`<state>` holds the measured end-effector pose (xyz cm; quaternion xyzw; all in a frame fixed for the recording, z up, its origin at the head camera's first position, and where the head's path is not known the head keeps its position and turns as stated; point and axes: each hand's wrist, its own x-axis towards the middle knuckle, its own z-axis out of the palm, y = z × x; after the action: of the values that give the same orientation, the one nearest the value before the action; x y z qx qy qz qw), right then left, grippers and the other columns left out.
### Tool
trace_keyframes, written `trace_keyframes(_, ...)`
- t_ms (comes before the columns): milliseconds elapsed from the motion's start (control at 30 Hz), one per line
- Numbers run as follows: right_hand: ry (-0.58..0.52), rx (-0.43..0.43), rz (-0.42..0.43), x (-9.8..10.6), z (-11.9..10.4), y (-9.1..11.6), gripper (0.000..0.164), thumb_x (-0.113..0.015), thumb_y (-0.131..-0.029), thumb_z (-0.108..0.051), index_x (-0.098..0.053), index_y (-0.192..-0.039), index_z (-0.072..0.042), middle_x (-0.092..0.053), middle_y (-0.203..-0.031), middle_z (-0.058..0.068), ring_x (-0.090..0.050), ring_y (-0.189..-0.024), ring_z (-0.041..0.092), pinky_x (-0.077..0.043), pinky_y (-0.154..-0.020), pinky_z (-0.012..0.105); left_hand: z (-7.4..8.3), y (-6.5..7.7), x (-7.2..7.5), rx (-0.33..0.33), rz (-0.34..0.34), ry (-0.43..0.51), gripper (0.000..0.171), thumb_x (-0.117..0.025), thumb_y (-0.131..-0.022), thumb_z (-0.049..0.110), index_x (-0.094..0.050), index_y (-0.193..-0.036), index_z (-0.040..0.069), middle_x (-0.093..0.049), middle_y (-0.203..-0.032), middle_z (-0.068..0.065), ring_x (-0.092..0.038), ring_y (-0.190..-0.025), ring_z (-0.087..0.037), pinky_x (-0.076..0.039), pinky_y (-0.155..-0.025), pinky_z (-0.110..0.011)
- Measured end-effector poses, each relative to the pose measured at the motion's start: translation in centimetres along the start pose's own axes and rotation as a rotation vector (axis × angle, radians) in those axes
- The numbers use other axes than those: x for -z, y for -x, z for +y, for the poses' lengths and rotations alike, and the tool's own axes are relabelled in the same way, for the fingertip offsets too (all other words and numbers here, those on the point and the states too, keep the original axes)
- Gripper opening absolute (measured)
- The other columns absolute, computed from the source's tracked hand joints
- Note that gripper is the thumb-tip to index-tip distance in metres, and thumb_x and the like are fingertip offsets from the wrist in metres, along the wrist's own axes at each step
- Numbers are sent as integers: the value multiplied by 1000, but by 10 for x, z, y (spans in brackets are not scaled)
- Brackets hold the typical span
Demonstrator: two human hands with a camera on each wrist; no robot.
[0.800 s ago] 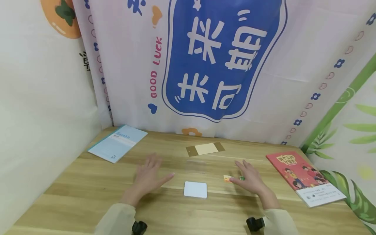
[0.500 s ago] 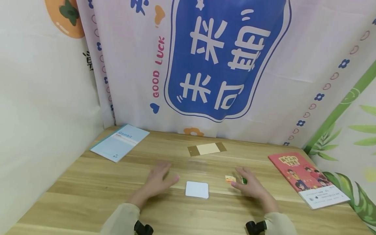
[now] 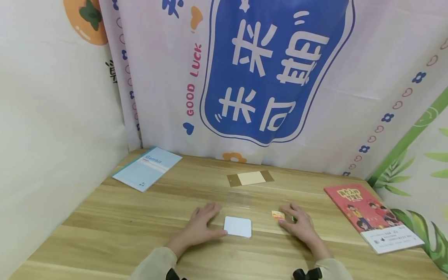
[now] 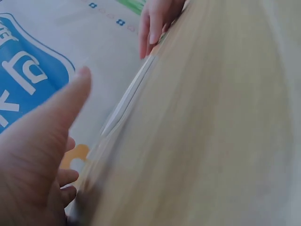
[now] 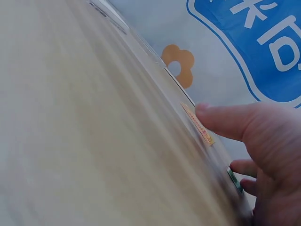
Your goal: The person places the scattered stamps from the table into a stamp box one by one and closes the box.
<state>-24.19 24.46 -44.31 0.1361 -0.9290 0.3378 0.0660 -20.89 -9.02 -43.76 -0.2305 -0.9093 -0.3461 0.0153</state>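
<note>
White rounded-corner card, tabletop, head view's 6 o'clock | left hand at card's 9, right hand at 3, both hands loosely spread, gripping nothing | right partly hides green piece, orange card beside | clear sheet, brown-cream strip at 12 | Gambit notebook at 10, red book at 3

A pale-blue notebook lies at the far left of the wood-grained worktop, a red-and-white book at its right. Behind the worktop hangs a white cloth with a blue panel; a leaf-printed covering borders the worktop's right.
</note>
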Motion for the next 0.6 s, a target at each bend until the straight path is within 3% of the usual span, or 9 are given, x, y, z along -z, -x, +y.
trace_keyframes(267, 38, -19, 33, -2, -2, -1, 39, -67, -74, -30, -61, -109, -12, -30, -129, 28, -22, -117, 46, -8, -91, 58, 1, 1, -4, -33, -7, -145, 82, -52, -69, 63, -36, -132, 12, -20, -138, -20, -15, -125, -33, -2, -97, -54)
trace_keyframes(600, 56, -29, 74, -4, -5, 0, 38, -65, -76, -31, -61, -108, -12, -34, -127, 27, -26, -115, 45, -11, -91, 58, 4, 0, -10, -7, 10, -214, 73, -47, -74, 62, -41, -129, 15, -22, -136, -21, -15, -125, -35, -4, -96, -56)
